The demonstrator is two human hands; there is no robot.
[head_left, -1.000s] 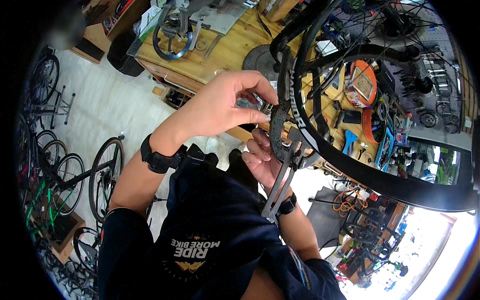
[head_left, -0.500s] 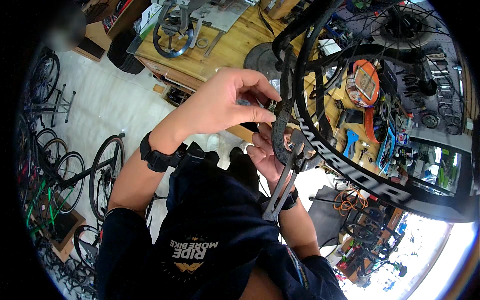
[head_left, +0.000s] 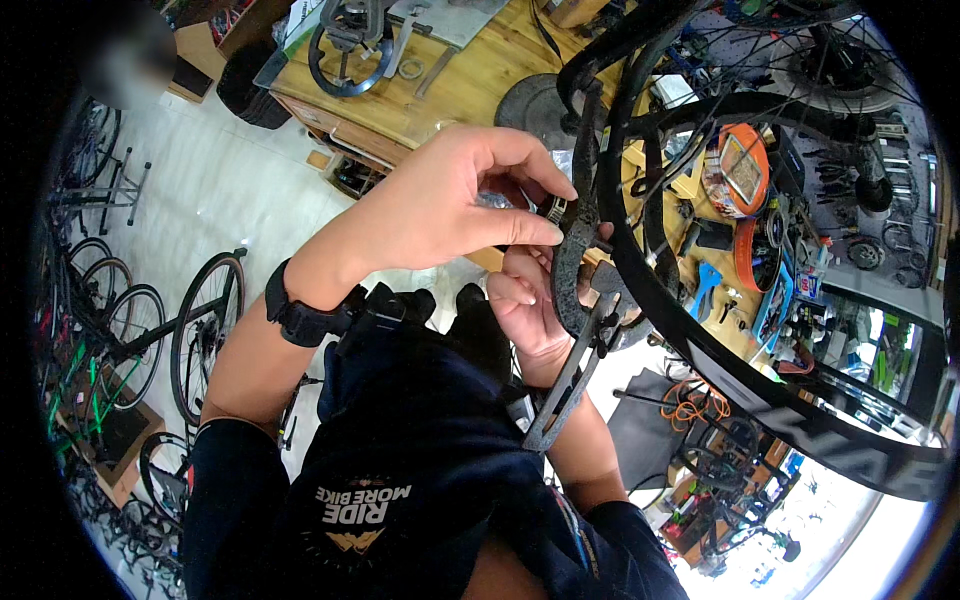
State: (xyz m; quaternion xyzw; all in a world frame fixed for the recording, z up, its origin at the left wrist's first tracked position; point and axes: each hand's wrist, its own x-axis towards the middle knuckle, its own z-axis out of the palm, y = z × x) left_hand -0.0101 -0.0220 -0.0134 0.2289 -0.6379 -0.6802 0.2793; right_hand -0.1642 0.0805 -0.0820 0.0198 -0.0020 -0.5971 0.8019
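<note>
A wheel's black rim (head_left: 690,338) with pale lettering stands on the right, beside the curved, worn dark arm (head_left: 574,270) of what looks like a wheel truing stand. My left hand (head_left: 470,205) is closed, thumb and fingers pinching a small round part with a ribbed metal edge (head_left: 556,209) against that arm. Lower down, my right hand (head_left: 530,305) has its fingers curled behind the arm, one fingertip showing past its far side. What they grip is hidden. A flat grey metal bracket (head_left: 578,375) slants across my right wrist.
The wooden workbench (head_left: 450,90) carries a chainring (head_left: 345,80), an orange-rimmed tin (head_left: 738,172), an orange ring-shaped container (head_left: 748,255) and a blue tool (head_left: 705,287). Bicycles (head_left: 205,340) stand at the left. An orange cable (head_left: 695,405) lies at lower right.
The rim has turned, carrying its lettering down and to the right. My left hand still pinches the small part, and my right hand stays behind the arm. The view has shifted slightly.
</note>
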